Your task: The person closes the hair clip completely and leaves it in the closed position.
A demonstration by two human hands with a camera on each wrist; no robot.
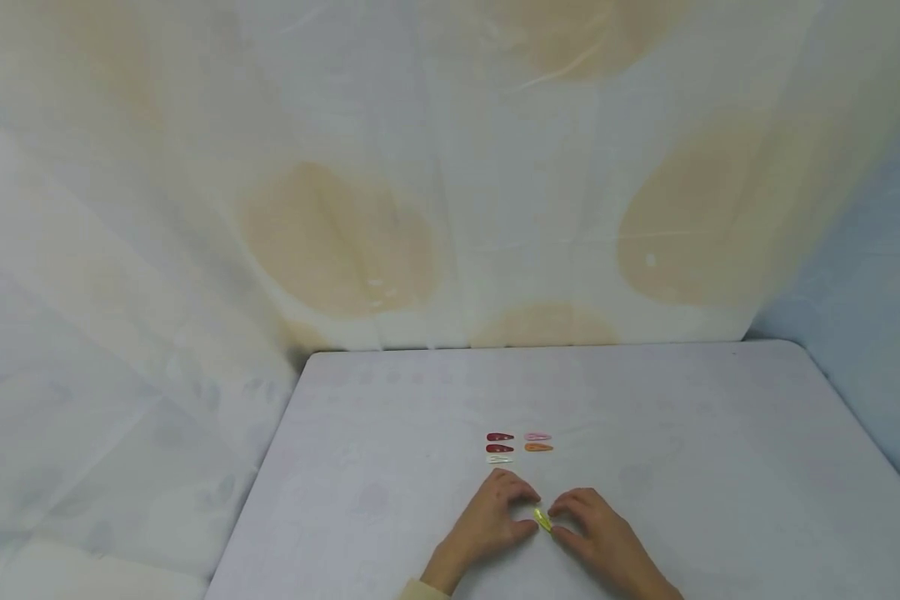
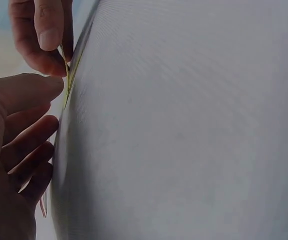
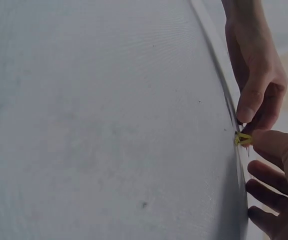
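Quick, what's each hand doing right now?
Left hand: pinching the yellow hair clip.
Right hand: pinching the same clip's other end.

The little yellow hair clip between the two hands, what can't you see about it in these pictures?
- Small yellow snap hair clip: head view too small, and the left hand and right hand cover its ends, so open or snapped shut cannot be told.
- Left wrist view: only a thin yellow edge shows, seen edge-on.
- Right wrist view: fingertips hide most of it.
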